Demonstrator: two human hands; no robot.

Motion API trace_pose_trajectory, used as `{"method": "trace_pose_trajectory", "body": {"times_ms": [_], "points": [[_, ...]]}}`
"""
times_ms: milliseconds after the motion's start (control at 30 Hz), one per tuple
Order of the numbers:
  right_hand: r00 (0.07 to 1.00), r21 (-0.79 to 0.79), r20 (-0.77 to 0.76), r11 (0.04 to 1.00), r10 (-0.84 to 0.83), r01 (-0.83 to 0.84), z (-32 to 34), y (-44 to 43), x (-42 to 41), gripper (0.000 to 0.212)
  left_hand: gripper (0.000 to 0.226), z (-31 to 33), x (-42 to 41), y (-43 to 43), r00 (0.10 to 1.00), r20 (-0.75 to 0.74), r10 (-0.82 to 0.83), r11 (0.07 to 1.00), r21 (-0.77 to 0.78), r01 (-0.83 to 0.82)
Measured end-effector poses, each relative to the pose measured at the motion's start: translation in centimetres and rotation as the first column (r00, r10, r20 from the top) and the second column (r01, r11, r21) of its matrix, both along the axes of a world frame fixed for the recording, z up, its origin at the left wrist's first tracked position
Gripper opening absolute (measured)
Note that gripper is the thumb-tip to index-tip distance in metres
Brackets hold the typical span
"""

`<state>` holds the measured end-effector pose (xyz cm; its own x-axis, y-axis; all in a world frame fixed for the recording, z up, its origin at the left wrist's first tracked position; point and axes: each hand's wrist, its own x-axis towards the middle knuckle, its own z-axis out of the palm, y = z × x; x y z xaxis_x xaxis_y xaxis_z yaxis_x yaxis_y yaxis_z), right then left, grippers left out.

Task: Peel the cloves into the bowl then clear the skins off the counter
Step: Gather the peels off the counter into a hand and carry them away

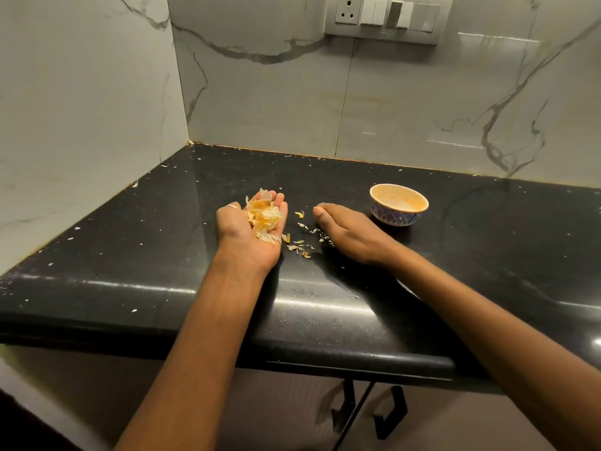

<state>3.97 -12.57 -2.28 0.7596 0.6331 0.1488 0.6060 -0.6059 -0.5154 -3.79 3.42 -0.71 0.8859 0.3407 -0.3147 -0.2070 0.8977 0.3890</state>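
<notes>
Skins of garlic, pale yellow and papery (pixel 263 219), lie heaped in our left hand (pixel 252 237), which is turned palm up just above the black polished stone counter (pixel 487 255). Its fingers are loosely cupped under the heap rather than clenched, so the flakes simply lie on the palm. A thin silver ring (pixel 231 206) shows on one of its fingers.

More loose skin flakes (pixel 299 245) lie scattered on the counter in the gap between our two hands, a few just beside the heel of the left palm. Tiny white specks dot the dark surface towards the wall and the front edge.

Our right hand (pixel 348 232) rests with its outer edge on the counter, fingers together and gently curved, thumb tucked at the front; it holds nothing, and its fingertips point towards the scattered flakes.

Just beyond that hand, to its right, stands the small round blue-and-white patterned bowl (pixel 395 219), upright and apart from the hand. Its inside looks washed out by warm light, and we cannot make out what lies in it.

Behind the counter rises a white marble wall with grey veins (pixel 325 102), carrying a grey switch-and-socket plate (pixel 387 16). Below the counter edge we see black cabinet handles (pixel 390 415).
</notes>
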Motion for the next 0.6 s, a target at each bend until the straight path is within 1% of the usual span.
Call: {"method": "trace_pose_trajectory", "body": {"times_ms": [67, 133, 200, 333, 400, 433, 500, 533, 567, 600], "points": [[1.000, -0.002, -0.023, 1.000, 0.008, -0.009, 0.0, 1.2, 0.4, 0.042, 0.054, 0.0, -0.6, 0.4, 1.000, 0.004, 0.021, 1.000, -0.003, -0.021], [0.999, 0.001, -0.033, 1.000, 0.006, -0.006, 0.1, 2.9, 0.6, 0.053, 0.053, -0.1, -1.2, 1.0, 0.999, 0.012, 0.042, 0.999, -0.009, -0.042], [1.000, 0.023, -0.018, 0.999, 0.023, -0.023, 0.0, 4.3, 0.2, 0.055, 0.052, -0.1, -1.7, 1.4, 0.998, 0.020, 0.056, 0.998, -0.017, -0.056], [0.988, 0.072, -0.015, 0.985, 0.156, -0.155, -1.1, 4.9, -2.1, 0.048, 0.052, -0.2, -2.6, 1.7, 0.997, 0.036, 0.070, 0.997, -0.035, -0.069], [0.969, 0.131, -0.082, 0.966, 0.235, -0.223, -1.2, 4.3, -2.7, 0.050, 0.051, -0.1, -3.2, 1.7, 0.997, 0.043, 0.069, 0.997, -0.032, -0.067], [0.958, 0.181, -0.127, 0.956, 0.256, -0.231, -1.0, 3.9, -2.6, 0.053, 0.051, -0.1, -3.4, 1.7, 0.997, 0.043, 0.065, 0.998, -0.029, -0.064], [0.955, 0.277, -0.182, 0.944, 0.234, -0.178, -0.3, 3.0, -1.6, 0.058, 0.050, -0.2, -3.9, 1.7, 0.997, 0.035, 0.069, 0.997, -0.027, -0.068], [0.963, 0.306, -0.183, 0.942, 0.199, -0.136, 0.0, 2.7, -1.0, 0.058, 0.050, -0.2, -4.3, 1.7, 0.997, 0.033, 0.071, 0.997, -0.022, -0.070], [0.975, 0.302, -0.163, 0.948, 0.151, -0.096, 0.2, 2.4, -0.3, 0.057, 0.050, -0.3, -4.5, 1.7, 0.997, 0.034, 0.068, 0.998, -0.021, -0.067], [0.986, 0.266, -0.134, 0.962, 0.102, -0.063, 0.5, 2.1, 0.3, 0.057, 0.050, -0.4, -4.7, 1.8, 0.997, 0.036, 0.065, 0.998, -0.018, -0.064]]}}
